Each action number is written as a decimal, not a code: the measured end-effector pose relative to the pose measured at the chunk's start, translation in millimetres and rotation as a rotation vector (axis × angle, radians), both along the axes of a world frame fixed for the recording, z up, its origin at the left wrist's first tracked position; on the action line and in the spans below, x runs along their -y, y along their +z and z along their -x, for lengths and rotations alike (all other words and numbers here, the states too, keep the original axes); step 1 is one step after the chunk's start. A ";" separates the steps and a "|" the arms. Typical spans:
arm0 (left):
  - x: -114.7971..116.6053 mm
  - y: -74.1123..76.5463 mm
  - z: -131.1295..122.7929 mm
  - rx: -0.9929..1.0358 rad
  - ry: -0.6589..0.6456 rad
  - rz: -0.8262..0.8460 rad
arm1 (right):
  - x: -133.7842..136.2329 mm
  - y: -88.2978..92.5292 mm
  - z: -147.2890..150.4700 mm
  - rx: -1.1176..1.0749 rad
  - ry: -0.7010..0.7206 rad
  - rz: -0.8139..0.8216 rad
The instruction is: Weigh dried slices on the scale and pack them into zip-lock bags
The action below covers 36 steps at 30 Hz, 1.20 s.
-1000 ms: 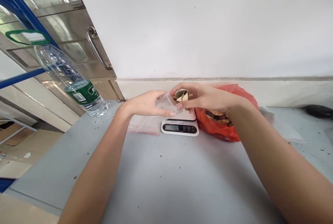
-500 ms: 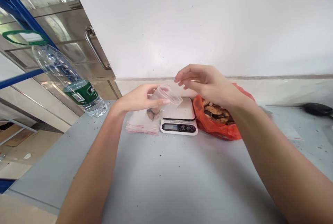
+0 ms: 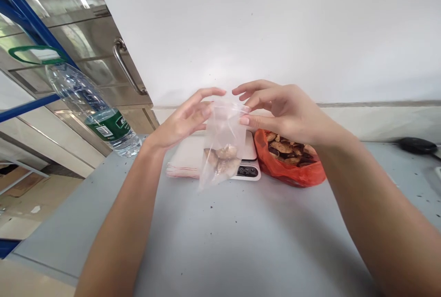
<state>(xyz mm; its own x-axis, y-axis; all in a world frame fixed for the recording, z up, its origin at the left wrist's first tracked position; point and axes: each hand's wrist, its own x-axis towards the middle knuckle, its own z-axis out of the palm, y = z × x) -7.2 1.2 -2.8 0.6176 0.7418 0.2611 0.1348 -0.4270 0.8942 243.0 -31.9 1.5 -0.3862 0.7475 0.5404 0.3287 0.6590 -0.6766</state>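
Note:
A clear zip-lock bag (image 3: 225, 129) hangs upright between my hands, with several brown dried slices (image 3: 223, 159) at its bottom. My left hand (image 3: 184, 117) pinches the bag's upper left corner between thumb and fingers. At the upper right corner, my right hand (image 3: 275, 106) grips the bag's edge with thumb and finger, its other fingers raised. Behind the bag lies a white digital scale (image 3: 253, 173), its display hidden by the bag. A stack of flat zip-lock bags (image 3: 182, 161) with red seal lines is left of the scale.
Right of the scale sits a red plastic bag (image 3: 292, 175) filled with brown slices. A large water bottle (image 3: 106, 120) with a green handle stands at the table's left. A black object (image 3: 416, 145) lies far right. Dark crumbs dot the grey table (image 3: 206, 251) before the wall.
My right hand has come to the bag's top and taken hold of its right corner. The bag, earlier tilted in my left hand, now hangs straight in front of the scale.

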 end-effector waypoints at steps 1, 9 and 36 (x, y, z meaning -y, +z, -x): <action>2.0 2.6 -0.6 -0.020 -0.023 -0.028 | 1.3 0.8 0.1 0.008 -0.016 0.004; 14.9 15.8 -9.4 -0.267 0.120 -0.235 | 9.0 9.9 -0.7 0.198 -0.111 0.113; 4.7 4.0 -8.3 -0.097 0.214 -0.102 | 5.6 2.0 -6.1 -0.132 -0.230 0.093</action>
<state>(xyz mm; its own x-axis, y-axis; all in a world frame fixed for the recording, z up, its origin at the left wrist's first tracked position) 1.1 -3.5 1.2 0.4754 0.8312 0.2884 0.3149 -0.4668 0.8264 249.1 -37.5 3.6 -0.1318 0.8563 0.4994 0.3672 0.5101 -0.7778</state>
